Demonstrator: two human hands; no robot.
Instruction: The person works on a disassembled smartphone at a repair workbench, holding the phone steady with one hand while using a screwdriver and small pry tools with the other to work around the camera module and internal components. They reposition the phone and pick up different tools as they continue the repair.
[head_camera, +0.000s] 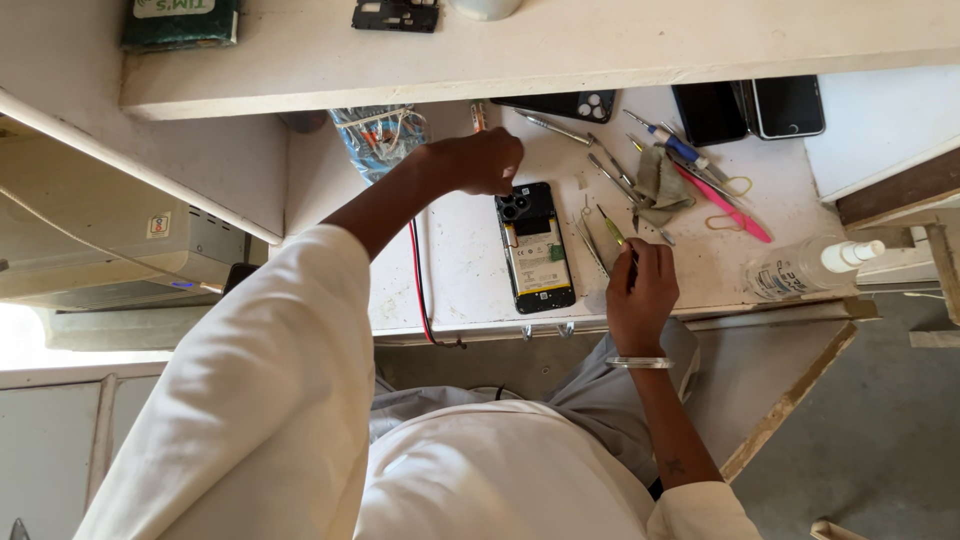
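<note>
A white workbench (470, 270) is filling the middle of the view, with a pale shelf (560, 50) running across above it. At the centre an opened phone (535, 248) is lying face down with its back cover off, camera cluster pointing to twelve o'clock and its yellow-labelled battery showing.

The left hand (478, 162) is sitting at about eleven o'clock from the phone, curled into a loose fist just beside the phone's top corner; whether it is gripping anything cannot be told. The right hand (640, 290) is resting at three o'clock from the phone, fingers closed around a thin green-handled tool (612, 230) whose tip is pointing to eleven o'clock, short of the phone's edge. A clear bangle (640, 363) is circling that wrist.

At two o'clock a grey cloth (660, 190) is lying among loose screwdrivers (675, 145) and a pink tool (725, 205). A clear spray bottle (810, 268) is lying at three o'clock, well apart. Two dark phones (750, 108) are sitting at one o'clock.
</note>
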